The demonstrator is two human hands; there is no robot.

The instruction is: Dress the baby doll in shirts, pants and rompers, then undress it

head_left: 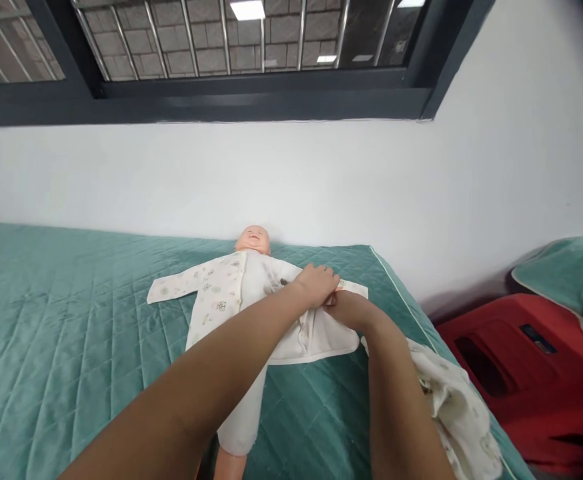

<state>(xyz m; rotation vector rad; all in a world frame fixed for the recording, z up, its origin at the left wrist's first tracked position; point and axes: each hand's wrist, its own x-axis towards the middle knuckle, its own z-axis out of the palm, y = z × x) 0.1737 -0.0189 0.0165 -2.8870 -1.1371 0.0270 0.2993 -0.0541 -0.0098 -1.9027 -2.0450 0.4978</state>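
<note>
A baby doll [254, 239] lies on its back, head toward the wall and one bare lower leg showing near the bottom edge. A white printed baby shirt [216, 300] is on it, spread open at the front, with one sleeve stretched out to the left. At the sleeve on the right, my left hand [319, 283] is closed over the cloth, fingers curled. Just beside it and touching, my right hand [349, 310] is also closed on that sleeve. The doll's arm on this side is hidden by my hands and the cloth.
The doll lies on a green quilted bed cover [96, 333]. A crumpled white printed cloth [464, 417] rests by the right edge, beside my right forearm. Beyond the edge stands a red plastic chair or stool [516, 347]. Behind are a white wall and a barred window [251, 87].
</note>
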